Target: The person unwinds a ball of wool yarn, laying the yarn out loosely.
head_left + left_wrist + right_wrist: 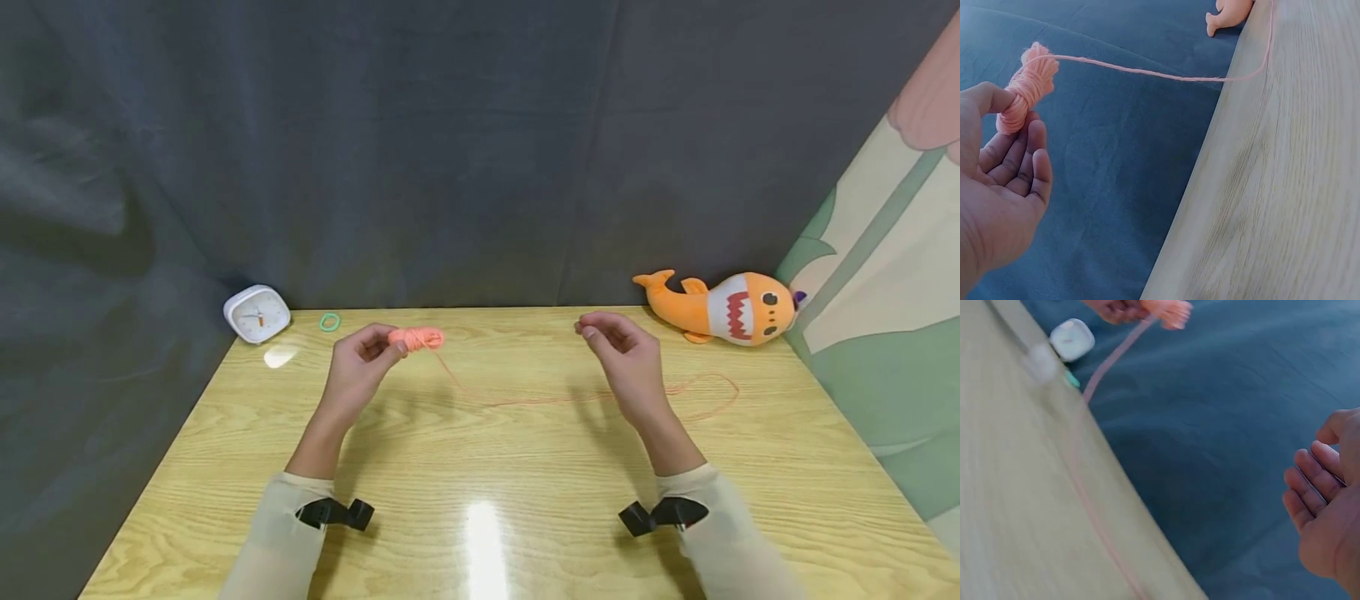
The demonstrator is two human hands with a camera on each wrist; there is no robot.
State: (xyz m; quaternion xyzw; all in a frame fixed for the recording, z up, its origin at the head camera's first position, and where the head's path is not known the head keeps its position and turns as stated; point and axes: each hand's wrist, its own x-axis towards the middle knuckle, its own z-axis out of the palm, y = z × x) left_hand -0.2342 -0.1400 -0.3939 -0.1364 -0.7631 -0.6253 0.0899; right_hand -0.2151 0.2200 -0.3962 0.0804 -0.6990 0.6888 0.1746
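A small wound bundle of coral-pink yarn (pixel 418 338) is pinched between the thumb and fingers of my left hand (pixel 356 371), raised over the back of the table. In the left wrist view the bundle (pixel 1027 94) has wraps round its middle, and a loose strand (pixel 1147 72) leaves its top. That strand (pixel 540 401) runs down to the table and passes rightward below my right hand (pixel 630 362), ending in a loose loop. My right hand is held up, its fingers loosely bent; the right wrist view shows bare fingers (pixel 1310 487) with nothing between them.
On the wooden table (pixel 420 500), a white alarm clock (pixel 257 314) stands at the back left, beside a green ring (pixel 330 322). An orange plush shark (pixel 720 308) lies at the back right. A dark curtain (pixel 465 150) hangs behind the table.
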